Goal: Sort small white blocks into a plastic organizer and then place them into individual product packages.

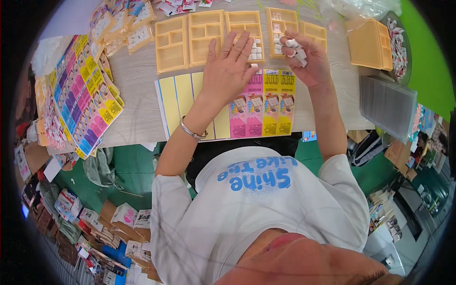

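My left hand is open, its fingers stretched over a yellow compartment tray that holds small white blocks. One more white block shows close to its thumb. Several white blocks are gathered in my right hand, whose fingers curl round them above another yellow tray, which also has white blocks in it. To the left stand two yellow trays, the outer one with bare compartments. Below my hands lies a printed sheet with pink and yellow strips, partly covered by my left forearm.
Filled trays are heaped at the far left, beside stacked printed sheets. At the right are stacked yellow trays, a round container of small packets and a clear plastic box. Small packets and plastic film lie along the back.
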`<state>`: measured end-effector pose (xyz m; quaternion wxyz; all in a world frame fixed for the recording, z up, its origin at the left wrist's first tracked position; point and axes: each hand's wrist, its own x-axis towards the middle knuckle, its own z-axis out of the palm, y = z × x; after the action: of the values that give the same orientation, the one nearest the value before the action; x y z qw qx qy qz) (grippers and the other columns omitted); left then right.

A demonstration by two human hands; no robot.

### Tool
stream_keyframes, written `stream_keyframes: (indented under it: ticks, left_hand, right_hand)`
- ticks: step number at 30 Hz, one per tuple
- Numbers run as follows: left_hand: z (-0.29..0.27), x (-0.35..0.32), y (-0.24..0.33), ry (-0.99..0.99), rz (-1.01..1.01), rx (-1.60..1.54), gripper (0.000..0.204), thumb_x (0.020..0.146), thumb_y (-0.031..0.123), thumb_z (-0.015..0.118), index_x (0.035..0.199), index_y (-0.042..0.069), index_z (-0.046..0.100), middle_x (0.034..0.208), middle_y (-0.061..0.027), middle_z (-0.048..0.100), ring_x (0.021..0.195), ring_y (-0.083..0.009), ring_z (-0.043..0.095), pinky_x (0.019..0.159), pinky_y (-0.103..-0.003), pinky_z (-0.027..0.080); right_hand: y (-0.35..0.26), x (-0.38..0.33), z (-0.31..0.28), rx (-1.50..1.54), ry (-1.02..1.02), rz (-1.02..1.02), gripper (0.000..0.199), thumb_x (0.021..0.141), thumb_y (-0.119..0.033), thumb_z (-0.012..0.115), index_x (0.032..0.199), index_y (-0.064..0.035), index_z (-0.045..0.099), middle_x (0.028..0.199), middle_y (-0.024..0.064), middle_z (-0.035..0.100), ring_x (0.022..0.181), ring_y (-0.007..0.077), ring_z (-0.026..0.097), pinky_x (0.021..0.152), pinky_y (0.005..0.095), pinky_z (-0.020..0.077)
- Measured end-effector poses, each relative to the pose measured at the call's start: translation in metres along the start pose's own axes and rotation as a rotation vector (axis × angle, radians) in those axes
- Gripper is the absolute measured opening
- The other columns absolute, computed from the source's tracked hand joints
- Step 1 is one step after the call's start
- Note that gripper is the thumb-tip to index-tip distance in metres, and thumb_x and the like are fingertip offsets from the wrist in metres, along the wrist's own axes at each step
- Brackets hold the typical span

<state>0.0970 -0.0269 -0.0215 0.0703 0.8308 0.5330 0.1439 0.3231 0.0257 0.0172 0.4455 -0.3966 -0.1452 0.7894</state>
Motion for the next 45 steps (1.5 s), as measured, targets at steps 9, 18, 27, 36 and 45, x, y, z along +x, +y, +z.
stream_keyframes:
  ticks: [9, 18, 27, 36, 45]
  left_hand:
    - [-0.009, 0.01, -0.022, 0.247, -0.067, 0.019, 0.046, 0.092, 0.038, 0.067, 0.129, 0.013, 0.066, 0.138, -0.004, 0.059, 0.134, -0.0244, 0.047, 0.117, -0.052, 0.027]
    - [-0.003, 0.019, -0.025, 0.221, -0.019, -0.22, 0.029, 0.082, 0.032, 0.078, 0.105, 0.016, 0.073, 0.111, -0.0023, 0.067, 0.11, -0.0227, 0.06, 0.102, -0.043, 0.037]
    - [-0.005, 0.019, -0.027, 0.253, -0.008, -0.224, 0.03, 0.083, 0.032, 0.078, 0.107, 0.015, 0.073, 0.11, -0.0037, 0.067, 0.108, -0.0227, 0.06, 0.101, -0.042, 0.039]
    - [-0.002, 0.018, -0.027, 0.261, -0.019, -0.295, 0.021, 0.084, 0.023, 0.076, 0.102, 0.013, 0.075, 0.106, -0.0054, 0.067, 0.104, -0.0258, 0.061, 0.099, -0.042, 0.046]
    - [0.002, 0.02, -0.028, 0.268, -0.01, -0.328, 0.024, 0.083, 0.021, 0.076, 0.105, 0.011, 0.074, 0.107, -0.0061, 0.067, 0.104, -0.0278, 0.06, 0.096, -0.042, 0.048]
  right_hand:
    - [0.033, 0.022, 0.001, -0.933, 0.054, -0.339, 0.013, 0.094, -0.011, 0.07, 0.106, -0.0043, 0.073, 0.086, -0.0005, 0.065, 0.075, 0.0055, 0.058, 0.056, 0.0195, 0.0424]
    - [0.05, 0.03, 0.012, -1.424, -0.024, -0.898, 0.019, 0.094, -0.014, 0.07, 0.111, -0.005, 0.073, 0.096, 0.0083, 0.073, 0.075, 0.017, 0.066, 0.07, 0.0293, 0.0538]
    - [0.032, 0.021, 0.002, -1.311, 0.051, -0.825, 0.022, 0.098, -0.014, 0.065, 0.118, -0.0066, 0.07, 0.093, 0.0071, 0.072, 0.07, 0.014, 0.063, 0.064, 0.0301, 0.0523]
    - [0.039, 0.019, 0.012, -1.766, -0.009, -0.918, 0.012, 0.091, -0.017, 0.072, 0.1, -0.0101, 0.072, 0.084, 0.0064, 0.068, 0.068, 0.0255, 0.067, 0.061, 0.0359, 0.0531]
    - [0.048, 0.025, 0.023, -1.787, -0.026, -0.959, 0.012, 0.091, -0.019, 0.072, 0.102, -0.0126, 0.071, 0.083, 0.0046, 0.067, 0.072, 0.0249, 0.068, 0.06, 0.0362, 0.0527]
